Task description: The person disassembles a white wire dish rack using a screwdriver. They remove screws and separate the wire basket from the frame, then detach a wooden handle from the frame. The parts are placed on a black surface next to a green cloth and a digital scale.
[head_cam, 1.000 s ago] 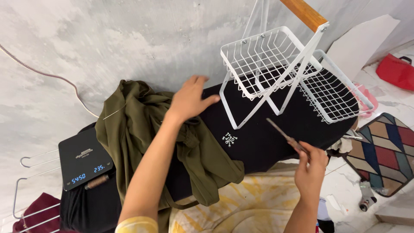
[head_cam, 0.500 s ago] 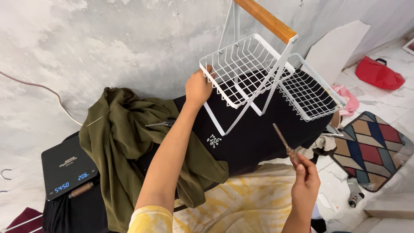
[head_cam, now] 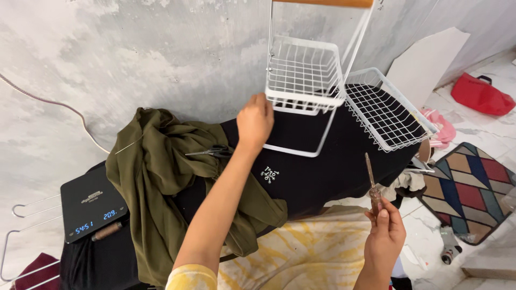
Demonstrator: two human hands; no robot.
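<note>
The left hand fingers grip the white wire basket rack at its low edge. The right hand fingers hold a screwdriver upright, well apart.

- The left hand is bare, with no rings, watch or glove.
- The left arm is bare up to a short yellow-and-white patterned sleeve.
- The right hand and its wrist are bare too.
</note>
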